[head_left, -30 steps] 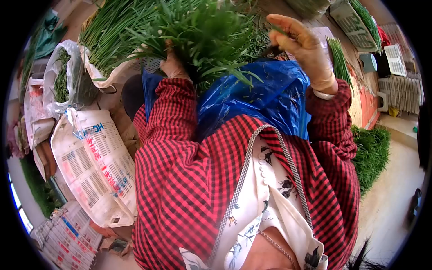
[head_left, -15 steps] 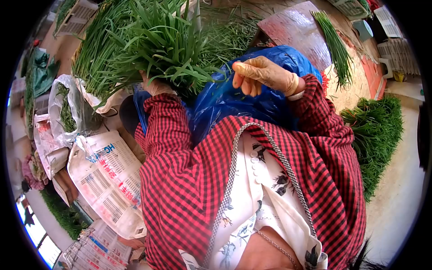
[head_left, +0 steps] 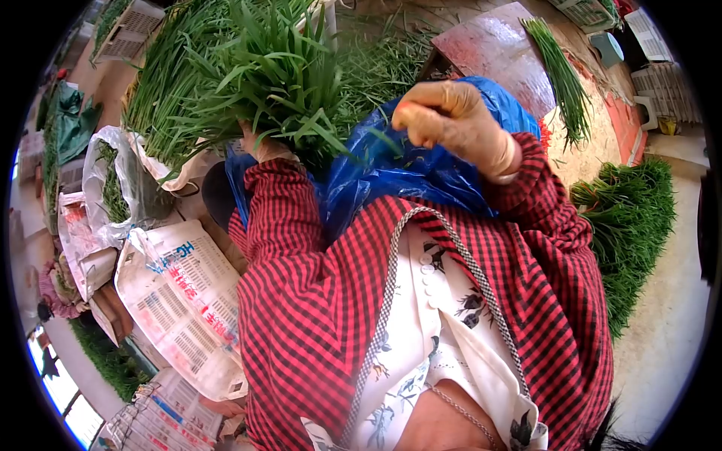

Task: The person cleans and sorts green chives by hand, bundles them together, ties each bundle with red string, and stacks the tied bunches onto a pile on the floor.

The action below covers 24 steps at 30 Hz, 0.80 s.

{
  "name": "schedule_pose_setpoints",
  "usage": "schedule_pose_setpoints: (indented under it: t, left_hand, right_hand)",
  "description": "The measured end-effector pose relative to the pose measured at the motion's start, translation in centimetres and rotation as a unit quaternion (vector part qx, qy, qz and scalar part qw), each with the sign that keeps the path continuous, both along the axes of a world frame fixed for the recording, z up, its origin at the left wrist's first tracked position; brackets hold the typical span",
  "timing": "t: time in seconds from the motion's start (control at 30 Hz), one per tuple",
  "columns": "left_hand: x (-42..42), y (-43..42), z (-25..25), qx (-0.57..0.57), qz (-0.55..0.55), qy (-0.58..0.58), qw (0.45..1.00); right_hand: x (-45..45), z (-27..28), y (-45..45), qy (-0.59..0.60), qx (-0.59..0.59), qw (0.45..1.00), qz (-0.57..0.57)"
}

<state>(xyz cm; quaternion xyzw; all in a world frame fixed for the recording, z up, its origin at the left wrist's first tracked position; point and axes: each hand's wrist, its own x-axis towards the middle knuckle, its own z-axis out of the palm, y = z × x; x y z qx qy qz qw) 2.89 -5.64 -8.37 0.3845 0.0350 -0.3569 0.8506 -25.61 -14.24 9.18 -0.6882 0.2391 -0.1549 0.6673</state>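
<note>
My left hand [head_left: 265, 147], in a thin pale glove, is closed round the lower part of a leafy bunch of chives [head_left: 289, 83]. The bunch's flat green blades fan up and outward and hide most of those fingers. My right hand [head_left: 455, 124], also gloved, is raised over the blue plastic sheet [head_left: 368, 177] on my lap. Its fingers are curled in against the thumb, and I cannot make out what is in them. A blurred bit of green shows just left of it, above the plastic.
Long chives [head_left: 169, 90] lie heaped at the left. A low board [head_left: 492, 49] stands ahead, with a trimmed bundle [head_left: 556, 79] at its right edge. More bundles [head_left: 632, 233] are piled at right. A flattened white sack [head_left: 180, 301] and a clear bag [head_left: 113, 180] lie left.
My right hand has turned and its fingers have curled in more tightly, coming a little closer to the camera. My left hand keeps its hold on the chives, which have shifted slightly.
</note>
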Motion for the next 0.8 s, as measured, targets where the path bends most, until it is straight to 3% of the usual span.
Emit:
schedule_pose_setpoints:
  t: [0.07,0.1,0.13,0.17,0.2,0.23,0.27,0.3,0.37,0.4,0.47,0.53,0.57,0.6,0.67,0.73,0.8]
  left_hand:
    - [-0.6,-0.2,1.2,0.067,-0.003,-0.028,0.997]
    - [1.8,0.0,-4.5,0.13,-0.058,-0.301,0.943]
    - [4.2,0.1,-10.1,0.18,-0.029,-0.538,0.823]
    - [4.1,0.0,-9.7,0.173,-0.027,-0.528,0.831]
    - [2.4,0.0,-5.9,0.083,-0.064,-0.309,0.945]
    - [0.7,0.0,-1.7,-0.008,-0.029,-0.055,0.998]
    - [1.0,0.1,-2.3,-0.007,-0.03,-0.057,0.998]
    - [1.0,0.3,-2.1,0.03,-0.051,-0.134,0.989]
    - [1.0,0.3,-1.6,0.006,-0.062,-0.011,0.998]
    - [1.1,0.1,-1.8,0.005,-0.066,-0.012,0.998]
    - [1.4,0.2,-3.2,0.014,-0.069,-0.065,0.995]
    - [1.5,0.3,-4.4,0.066,-0.097,-0.197,0.973]
    - [1.8,0.6,-5.0,0.081,-0.096,-0.226,0.966]
    - [1.5,0.6,-4.5,0.052,-0.075,-0.165,0.982]
    - [1.0,0.4,-3.7,0.023,-0.047,-0.105,0.993]
    - [0.6,0.1,-2.9,-0.015,-0.02,0.004,1.0]
    - [1.3,-0.3,-4.0,-0.019,-0.022,-0.02,0.999]
  right_hand:
    - [0.1,-2.6,-2.0,-0.042,-0.057,0.997,-0.017]
    - [0.0,-3.8,-2.7,-0.027,-0.138,0.989,-0.049]
    - [0.1,-4.1,-3.2,-0.028,-0.14,0.988,-0.052]
    - [0.2,-4.2,-3.6,-0.008,-0.082,0.995,-0.051]
    - [0.4,-4.3,-3.9,0.011,-0.022,0.999,-0.048]
    - [0.8,-4.5,-4.2,0.024,-0.029,0.998,-0.042]
    - [1.3,-4.9,-4.4,0.022,-0.028,0.998,-0.043]
    - [1.9,-5.1,-4.5,0.046,-0.009,0.997,-0.06]
    - [3.0,-5.2,-4.4,0.093,0.036,0.991,-0.091]
    - [3.6,-5.5,-4.4,0.091,0.036,0.991,-0.095]
    - [4.7,-6.6,-4.7,0.118,0.11,0.984,-0.071]
    - [5.2,-6.9,-4.3,0.09,0.109,0.987,-0.073]
    - [5.3,-7.6,-4.3,0.039,0.083,0.995,-0.039]
    - [5.5,-7.8,-4.2,-0.012,0.057,0.998,-0.004]
    - [5.0,-7.8,-4.1,0.029,-0.011,0.999,0.014]
    - [4.2,-7.7,-3.7,0.068,-0.238,0.968,0.035]
    - [3.3,-6.5,-3.1,0.098,-0.282,0.953,0.043]
